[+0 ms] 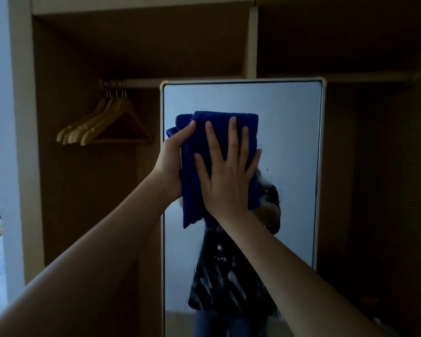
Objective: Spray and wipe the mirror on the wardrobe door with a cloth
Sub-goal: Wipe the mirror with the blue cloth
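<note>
Cloth on mirror — wiping in hand.

The cloth (219,132), blue and folded, lies flat on the upper half of the mirror (289,132). The right hand (226,176) presses it with fingers spread and straight; the left hand (171,164) grips its left edge, thumb curled over. Judged soft, light and liable to bunch — best held at an edge and pressed flat by the palm. Glass judged fragile; moderate pressure. Hangers (102,125) hang left of the mirror.

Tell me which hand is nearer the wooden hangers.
Left. The left hand grips the blue cloth's left edge, closest to the wooden hangers; the right hand presses flat farther right.
</note>
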A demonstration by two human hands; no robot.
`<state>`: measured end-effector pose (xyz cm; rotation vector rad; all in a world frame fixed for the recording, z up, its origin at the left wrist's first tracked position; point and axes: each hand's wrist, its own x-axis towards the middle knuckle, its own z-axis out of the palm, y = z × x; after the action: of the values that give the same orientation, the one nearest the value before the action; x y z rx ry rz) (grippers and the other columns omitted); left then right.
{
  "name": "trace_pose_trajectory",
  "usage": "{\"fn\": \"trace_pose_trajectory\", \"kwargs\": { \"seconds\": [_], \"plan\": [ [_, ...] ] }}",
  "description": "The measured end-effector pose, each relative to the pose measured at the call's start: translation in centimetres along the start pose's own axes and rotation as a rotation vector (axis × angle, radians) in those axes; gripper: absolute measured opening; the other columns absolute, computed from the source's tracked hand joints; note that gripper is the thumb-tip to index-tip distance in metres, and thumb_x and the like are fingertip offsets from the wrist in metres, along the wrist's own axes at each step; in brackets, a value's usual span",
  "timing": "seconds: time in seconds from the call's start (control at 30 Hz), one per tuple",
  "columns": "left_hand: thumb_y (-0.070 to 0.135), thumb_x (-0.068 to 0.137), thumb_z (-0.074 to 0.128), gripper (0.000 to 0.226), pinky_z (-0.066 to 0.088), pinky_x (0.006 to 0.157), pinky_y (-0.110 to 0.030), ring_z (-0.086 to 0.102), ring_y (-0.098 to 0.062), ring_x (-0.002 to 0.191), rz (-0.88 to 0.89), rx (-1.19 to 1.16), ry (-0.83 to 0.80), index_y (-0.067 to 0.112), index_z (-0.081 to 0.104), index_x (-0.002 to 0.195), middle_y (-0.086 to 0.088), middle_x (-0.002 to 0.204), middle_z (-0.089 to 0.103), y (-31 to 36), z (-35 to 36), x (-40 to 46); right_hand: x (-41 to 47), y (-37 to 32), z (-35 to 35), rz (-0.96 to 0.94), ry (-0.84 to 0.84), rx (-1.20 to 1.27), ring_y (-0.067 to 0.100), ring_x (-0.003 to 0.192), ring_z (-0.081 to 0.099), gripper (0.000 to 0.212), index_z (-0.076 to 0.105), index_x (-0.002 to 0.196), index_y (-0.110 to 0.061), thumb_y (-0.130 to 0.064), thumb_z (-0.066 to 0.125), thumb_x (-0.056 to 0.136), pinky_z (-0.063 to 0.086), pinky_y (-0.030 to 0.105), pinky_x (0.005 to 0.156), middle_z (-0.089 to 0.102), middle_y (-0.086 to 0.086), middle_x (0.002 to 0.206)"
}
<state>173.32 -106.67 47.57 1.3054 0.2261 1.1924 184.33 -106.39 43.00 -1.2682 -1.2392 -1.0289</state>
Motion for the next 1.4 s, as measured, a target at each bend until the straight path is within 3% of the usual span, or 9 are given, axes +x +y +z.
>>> {"fn": "trace_pose_trajectory", "kwargs": {
  "seconds": [0.27, 0.4, 0.57, 0.77, 0.97, 1.03, 1.13, 1.27, 1.4],
  "plan": [
    [0.040, 0.092, 0.058, 0.029, 0.052, 0.088, -0.039, 0.072, -0.017, 0.093, 0.155, 0.081, -0.021, 0.017, 0.068, 0.106, -0.001, 0.101, 0.075, 5.3, -0.4, 3.8, 6.4, -2.8, 2.6, -0.011, 0.109, -0.067, 0.030, 0.149, 0.006, 0.056, 0.021, 0.153, -0.032, -0.050, 0.027, 0.100, 0.004, 0.062, 0.116, 0.013, 0.006, 0.162],
    [0.030, 0.092, 0.064, 0.013, 0.056, 0.073, -0.026, 0.066, -0.006, 0.073, 0.567, 0.303, 0.265, 0.019, 0.061, 0.085, 0.007, 0.079, 0.068, 5.6, -0.8, 6.6, 8.2, -3.0, 4.6, 0.006, 0.067, -0.161, 0.028, 0.149, 0.000, 0.063, 0.013, 0.154, -0.033, -0.051, 0.036, 0.098, -0.004, 0.058, 0.114, 0.005, 0.005, 0.163],
    [0.038, 0.097, 0.049, 0.045, 0.032, 0.110, -0.033, 0.033, -0.018, 0.132, 0.853, 1.069, 0.521, 0.012, 0.046, 0.133, -0.004, 0.137, 0.046, 2.4, -3.9, 9.7, 7.6, -2.5, 6.6, -0.042, -0.021, -0.383, 0.028, 0.150, -0.006, 0.071, 0.004, 0.155, -0.033, -0.049, 0.042, 0.096, -0.007, 0.058, 0.115, -0.001, 0.002, 0.163],
    [0.030, 0.101, 0.040, 0.057, 0.011, 0.121, -0.048, 0.007, -0.023, 0.150, 1.074, 1.318, 0.347, 0.016, 0.021, 0.153, -0.005, 0.161, 0.017, -0.5, -7.9, 9.9, 7.8, -2.1, 7.3, -0.041, -0.052, -0.462, 0.029, 0.149, -0.008, 0.062, 0.001, 0.155, -0.031, -0.053, 0.020, 0.100, -0.005, 0.059, 0.116, -0.003, 0.003, 0.163],
    [0.047, 0.101, 0.027, 0.066, 0.030, 0.115, -0.049, 0.012, -0.024, 0.149, 0.897, 1.250, 0.345, 0.017, 0.003, 0.155, -0.010, 0.163, 0.007, -3.6, -10.6, 9.9, 7.9, -1.3, 7.7, -0.095, -0.047, -0.479, 0.031, 0.149, -0.002, 0.069, 0.009, 0.155, -0.029, -0.063, 0.022, 0.096, -0.002, 0.061, 0.116, 0.004, 0.005, 0.163],
    [0.052, 0.102, 0.023, 0.066, 0.052, 0.091, -0.037, 0.032, -0.026, 0.142, 0.858, 1.212, 0.281, 0.024, -0.004, 0.155, -0.005, 0.163, 0.004, -4.4, -10.6, 10.1, 7.8, -1.1, 7.6, -0.112, -0.032, -0.488, 0.031, 0.149, 0.001, 0.070, 0.012, 0.155, -0.029, -0.063, 0.023, 0.096, 0.000, 0.061, 0.116, 0.008, 0.005, 0.163],
    [0.051, 0.101, 0.022, 0.066, 0.047, 0.062, -0.017, 0.056, -0.026, 0.120, 0.829, 1.130, 0.184, 0.028, -0.011, 0.153, 0.000, 0.163, 0.006, -5.2, -10.1, 10.4, 7.8, -0.9, 7.5, -0.122, -0.019, -0.505, 0.031, 0.149, 0.003, 0.070, 0.013, 0.155, -0.029, -0.064, 0.024, 0.096, 0.000, 0.060, 0.116, 0.009, 0.006, 0.163],
    [0.046, 0.103, 0.025, 0.064, 0.045, 0.104, -0.047, 0.034, -0.025, 0.142, 0.821, 1.055, 0.148, 0.023, -0.006, 0.155, -0.003, 0.163, 0.007, -5.3, -9.3, 10.0, 7.8, -0.6, 7.3, -0.126, -0.016, -0.519, 0.031, 0.150, 0.003, 0.069, 0.013, 0.155, -0.029, -0.063, 0.024, 0.096, 0.000, 0.060, 0.116, 0.009, 0.006, 0.163],
    [0.038, 0.104, 0.031, 0.063, 0.029, 0.117, -0.047, 0.017, -0.021, 0.148, 0.780, 1.026, 0.181, 0.014, 0.001, 0.155, -0.008, 0.162, 0.010, -4.9, -8.6, 9.0, 7.8, -0.6, 7.2, -0.132, -0.003, -0.513, 0.031, 0.149, 0.005, 0.068, 0.015, 0.155, -0.030, -0.062, 0.025, 0.096, 0.000, 0.059, 0.115, 0.011, 0.006, 0.163]
  ]
}}
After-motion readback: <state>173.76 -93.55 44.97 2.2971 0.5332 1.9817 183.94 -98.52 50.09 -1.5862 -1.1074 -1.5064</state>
